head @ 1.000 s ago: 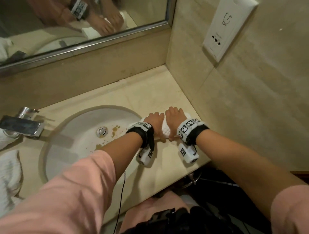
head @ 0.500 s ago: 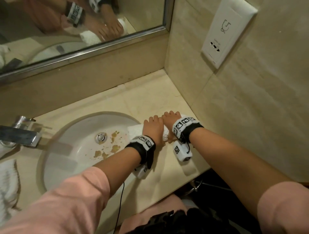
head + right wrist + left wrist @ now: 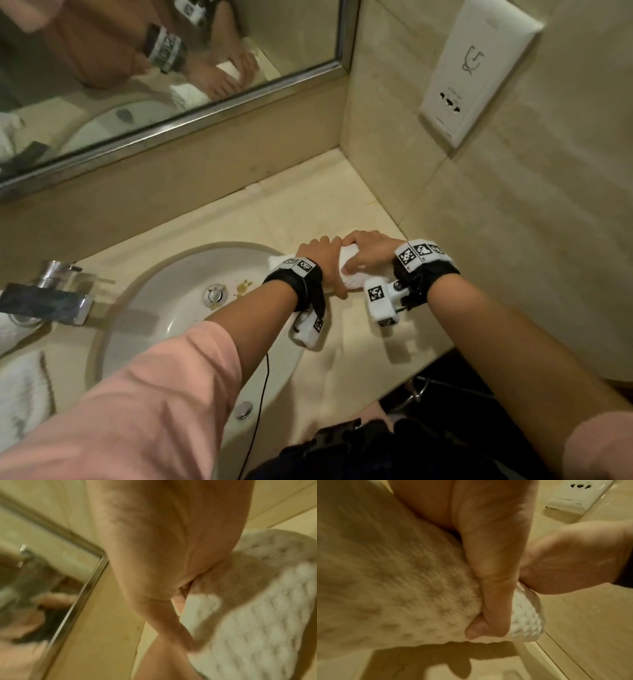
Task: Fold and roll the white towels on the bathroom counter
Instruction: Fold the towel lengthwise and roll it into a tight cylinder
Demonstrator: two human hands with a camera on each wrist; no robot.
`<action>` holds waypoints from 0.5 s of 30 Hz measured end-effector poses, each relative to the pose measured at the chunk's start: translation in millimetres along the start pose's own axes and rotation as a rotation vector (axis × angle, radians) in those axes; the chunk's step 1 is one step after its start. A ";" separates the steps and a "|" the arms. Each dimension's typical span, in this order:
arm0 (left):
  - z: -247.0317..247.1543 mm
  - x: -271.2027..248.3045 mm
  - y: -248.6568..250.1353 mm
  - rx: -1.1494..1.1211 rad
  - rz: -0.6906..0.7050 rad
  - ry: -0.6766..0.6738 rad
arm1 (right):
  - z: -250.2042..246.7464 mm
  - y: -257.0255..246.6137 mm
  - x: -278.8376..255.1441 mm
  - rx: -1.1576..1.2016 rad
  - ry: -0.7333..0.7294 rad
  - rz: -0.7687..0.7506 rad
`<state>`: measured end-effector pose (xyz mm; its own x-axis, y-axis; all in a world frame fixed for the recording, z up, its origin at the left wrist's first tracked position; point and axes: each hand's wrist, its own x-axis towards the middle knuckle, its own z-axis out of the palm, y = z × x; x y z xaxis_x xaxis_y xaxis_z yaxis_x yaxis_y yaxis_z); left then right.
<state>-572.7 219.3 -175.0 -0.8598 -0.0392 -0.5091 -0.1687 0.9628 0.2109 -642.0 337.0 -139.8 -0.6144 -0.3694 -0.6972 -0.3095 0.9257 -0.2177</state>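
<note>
Both my hands wrap the rolled towel (image 3: 352, 274) on the table (image 3: 281, 219): left hand (image 3: 320, 255) and right hand (image 3: 368, 251) side by side, fingers curled over it. Risk: uneven pressure loosens the roll; its left end overhangs the sink (image 3: 164, 308).

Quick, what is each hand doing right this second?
Left hand: fingers and thumb curled round the rolled white towel, holding it.
Right hand: also curled round the same towel, holding it.
</note>
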 end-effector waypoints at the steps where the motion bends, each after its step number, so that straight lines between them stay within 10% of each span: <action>1: -0.9 1.1 0.0 0.007 -0.002 -0.012 | -3.5 3.9 -1.7 0.122 0.002 0.033; 7: -4.7 3.0 -2.1 0.032 0.030 -0.010 | 7.8 27.4 -4.3 0.509 0.143 0.380; 15: 8.3 -15.0 -33.4 -0.087 0.140 0.225 | 32.0 51.4 20.0 0.665 0.084 0.430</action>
<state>-550.2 189.9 -181.3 -0.9615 0.0246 -0.2739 -0.0735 0.9368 0.3422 -646.9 379.8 -186.8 -0.6428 0.0514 -0.7643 0.4490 0.8337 -0.3215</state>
